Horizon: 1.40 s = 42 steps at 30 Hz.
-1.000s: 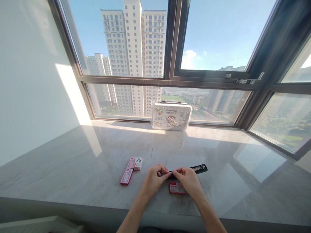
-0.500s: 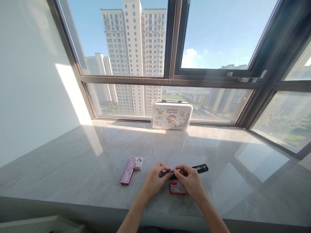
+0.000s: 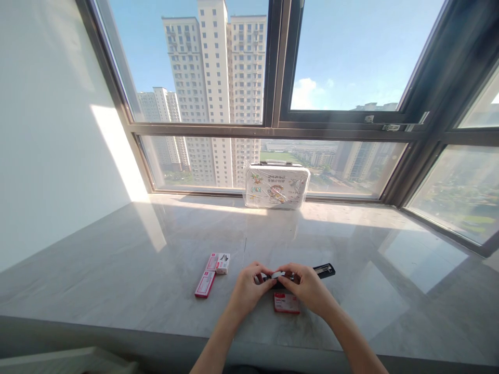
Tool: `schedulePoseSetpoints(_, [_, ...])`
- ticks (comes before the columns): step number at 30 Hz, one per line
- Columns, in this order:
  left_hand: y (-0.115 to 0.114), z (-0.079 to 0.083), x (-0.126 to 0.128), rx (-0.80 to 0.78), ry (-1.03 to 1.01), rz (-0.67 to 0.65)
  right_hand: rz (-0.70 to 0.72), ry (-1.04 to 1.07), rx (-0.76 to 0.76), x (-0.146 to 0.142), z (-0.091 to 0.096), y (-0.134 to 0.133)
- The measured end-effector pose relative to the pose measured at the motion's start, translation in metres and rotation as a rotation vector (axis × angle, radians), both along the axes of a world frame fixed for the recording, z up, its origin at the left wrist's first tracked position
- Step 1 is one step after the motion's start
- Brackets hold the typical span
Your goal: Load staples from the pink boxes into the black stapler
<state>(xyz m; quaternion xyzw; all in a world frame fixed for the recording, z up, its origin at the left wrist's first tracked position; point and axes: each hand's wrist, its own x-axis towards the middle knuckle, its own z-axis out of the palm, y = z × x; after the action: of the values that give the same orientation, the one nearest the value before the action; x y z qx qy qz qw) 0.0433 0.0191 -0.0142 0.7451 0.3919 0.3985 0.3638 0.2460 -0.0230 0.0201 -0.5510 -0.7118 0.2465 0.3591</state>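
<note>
Both hands meet over an opened black stapler (image 3: 324, 270) lying on the stone sill. Between the fingertips shows a small silvery piece that looks like a strip of staples (image 3: 277, 274). My left hand (image 3: 248, 286) pinches its left end, thumb and forefinger closed. At the other end, the fingers of my right hand (image 3: 309, 289) are closed on it too. Much of the stapler's middle is hidden behind my fingers. Just below the hands lies a red and white staple box (image 3: 286, 303), close to my right wrist.
To the left lie two flat pink and white boxes (image 3: 205, 284) and a small white box with a stapler picture (image 3: 223, 263). A white printed case (image 3: 276, 188) in plastic wrap stands against the window. The stone sill (image 3: 136, 291) ends at a front edge below my forearms.
My right hand has turned slightly and its forearm has swung a little to the right. More of the silvery strip now shows between the fingertips.
</note>
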Motion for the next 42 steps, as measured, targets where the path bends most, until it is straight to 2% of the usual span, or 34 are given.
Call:
schedulePoseSetpoints(5, [-0.001,0.002,0.0,0.008,0.015,0.006,0.044,-0.049,0.033,0.002,0.006,0.004])
schedulePoseSetpoints(10, [-0.001,0.001,-0.001,0.013,0.021,0.007,0.027,-0.018,-0.007,0.004,0.002,0.007])
schedulePoseSetpoints(17, [-0.002,0.001,0.0,0.038,0.003,-0.003,-0.031,0.242,-0.128,-0.007,-0.012,0.011])
schedulePoseSetpoints(20, [-0.001,0.001,0.0,0.033,-0.02,0.001,-0.058,0.279,-0.135,-0.012,-0.012,0.009])
schedulePoseSetpoints(23, [-0.001,0.002,-0.001,0.024,-0.033,0.0,-0.059,0.219,-0.063,-0.013,-0.007,0.005])
schedulePoseSetpoints(27, [-0.002,0.005,-0.002,0.035,-0.022,-0.029,0.021,0.091,0.064,-0.011,0.002,-0.002])
schedulePoseSetpoints(32, [-0.003,0.006,-0.003,0.043,-0.004,-0.042,0.092,0.004,0.078,-0.008,0.006,-0.003])
schedulePoseSetpoints(37, [-0.001,0.0,-0.002,0.014,0.015,0.015,0.107,-0.027,0.09,-0.003,0.01,-0.002])
schedulePoseSetpoints(42, [-0.002,-0.002,0.0,0.029,0.018,-0.001,0.15,-0.078,0.042,0.005,0.011,0.001])
